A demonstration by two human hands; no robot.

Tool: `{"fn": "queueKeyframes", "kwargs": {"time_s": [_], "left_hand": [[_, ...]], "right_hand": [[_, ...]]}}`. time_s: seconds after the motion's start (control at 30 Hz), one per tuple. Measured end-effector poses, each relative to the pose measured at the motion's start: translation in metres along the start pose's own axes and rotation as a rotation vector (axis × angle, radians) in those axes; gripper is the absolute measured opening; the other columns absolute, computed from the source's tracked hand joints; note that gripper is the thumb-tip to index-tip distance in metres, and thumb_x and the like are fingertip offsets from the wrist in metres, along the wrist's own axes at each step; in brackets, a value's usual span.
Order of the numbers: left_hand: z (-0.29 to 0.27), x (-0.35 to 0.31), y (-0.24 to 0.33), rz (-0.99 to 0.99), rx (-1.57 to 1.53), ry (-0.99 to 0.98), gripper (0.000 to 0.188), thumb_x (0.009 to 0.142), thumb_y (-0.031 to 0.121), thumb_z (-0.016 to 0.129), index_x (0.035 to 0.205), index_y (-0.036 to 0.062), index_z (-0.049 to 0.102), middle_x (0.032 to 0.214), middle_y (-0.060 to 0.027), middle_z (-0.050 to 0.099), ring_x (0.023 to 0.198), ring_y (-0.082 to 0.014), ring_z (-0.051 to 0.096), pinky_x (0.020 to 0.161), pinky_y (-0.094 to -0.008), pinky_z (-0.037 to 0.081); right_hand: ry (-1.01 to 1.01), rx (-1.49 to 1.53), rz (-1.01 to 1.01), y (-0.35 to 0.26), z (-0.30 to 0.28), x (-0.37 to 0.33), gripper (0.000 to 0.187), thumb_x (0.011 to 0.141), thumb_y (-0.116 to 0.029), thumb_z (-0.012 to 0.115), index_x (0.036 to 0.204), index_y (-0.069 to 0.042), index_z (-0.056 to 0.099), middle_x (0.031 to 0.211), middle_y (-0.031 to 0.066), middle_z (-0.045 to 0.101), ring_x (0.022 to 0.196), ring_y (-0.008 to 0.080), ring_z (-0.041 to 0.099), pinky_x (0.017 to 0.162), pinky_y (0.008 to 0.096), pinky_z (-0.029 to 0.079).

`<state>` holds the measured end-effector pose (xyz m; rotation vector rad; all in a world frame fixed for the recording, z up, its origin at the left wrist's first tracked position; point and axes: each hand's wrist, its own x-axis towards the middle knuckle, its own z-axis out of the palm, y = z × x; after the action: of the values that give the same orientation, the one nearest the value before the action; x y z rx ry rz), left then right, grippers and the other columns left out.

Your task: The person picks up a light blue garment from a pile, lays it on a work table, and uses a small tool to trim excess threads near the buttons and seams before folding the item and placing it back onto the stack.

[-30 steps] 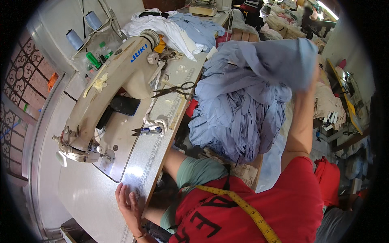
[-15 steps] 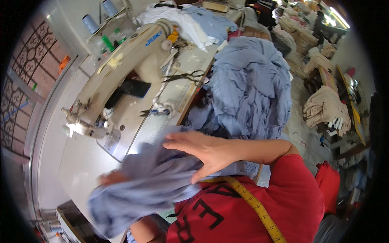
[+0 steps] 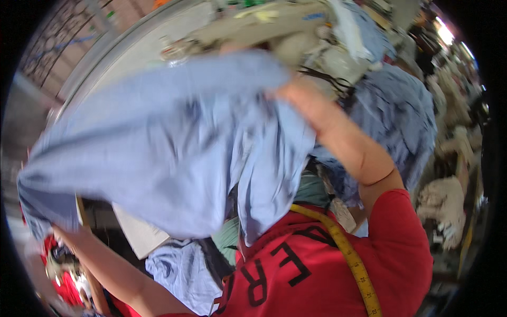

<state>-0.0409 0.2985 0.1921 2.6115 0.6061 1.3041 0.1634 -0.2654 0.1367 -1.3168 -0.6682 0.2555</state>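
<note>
A light blue cloth garment (image 3: 158, 153) is spread in the air between my hands, blurred by motion, its lower edge hanging in folds. My left hand (image 3: 67, 235) grips its left end low at the far left, the fingers mostly covered by cloth. Higher up, my right hand (image 3: 293, 95) holds the other end, its fingertips smeared and partly hidden. Behind the cloth is a beige sewing machine (image 3: 253, 29), its needle area hidden. Dark scissors (image 3: 327, 79) lie on the machine table beyond my right hand.
A heap of blue garments (image 3: 396, 116) stands at the right of the table. Another blue cloth (image 3: 185, 272) lies low, near my body. A yellow measuring tape (image 3: 351, 259) hangs over my red shirt. Bundles of pale cloth (image 3: 443, 208) line the right side.
The bunched garment has been lifted and spread wide. My left hand has moved out to the left, my right hand up and away from me. The view has shifted left.
</note>
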Motion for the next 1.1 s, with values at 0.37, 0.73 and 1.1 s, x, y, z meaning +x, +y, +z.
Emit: {"fn": "queueKeyframes", "kwargs": {"time_s": [0.37,0.73,1.1], "left_hand": [[-0.015,-0.109,-0.051,-0.019,0.481,-0.519,0.034,0.084,0.014,0.060,0.116,0.0061,0.056,0.108,-0.0121,0.061,0.098,-0.0206,0.058,0.090,-0.0367,0.044],[0.060,-0.151,0.126,-0.282,-0.237,-0.621,0.034,0.083,0.021,0.065,0.110,0.0014,0.060,0.099,-0.0149,0.065,0.084,-0.0284,0.062,0.079,-0.0352,0.048],[0.083,-0.147,0.118,-0.413,-0.208,-0.331,0.019,0.081,0.013,0.061,0.087,-0.0050,0.059,0.068,-0.0104,0.055,0.064,-0.0169,0.053,0.060,-0.0300,0.042]], "right_hand": [[-0.418,-0.814,-0.055,-0.015,-0.013,0.004,0.034,0.068,0.000,0.055,0.100,-0.003,0.065,0.105,0.0118,0.063,0.104,0.0265,0.057,0.094,0.0328,0.040],[-0.494,-1.021,0.209,0.055,0.000,0.010,0.036,0.066,0.001,0.057,0.101,-0.005,0.061,0.098,0.0164,0.058,0.098,0.0346,0.053,0.084,0.0380,0.042],[-0.371,-0.817,-0.014,0.086,0.036,-0.004,0.064,0.073,-0.023,0.072,0.131,-0.010,0.047,0.131,0.0160,0.045,0.124,0.0338,0.039,0.102,0.0401,0.032]]}}
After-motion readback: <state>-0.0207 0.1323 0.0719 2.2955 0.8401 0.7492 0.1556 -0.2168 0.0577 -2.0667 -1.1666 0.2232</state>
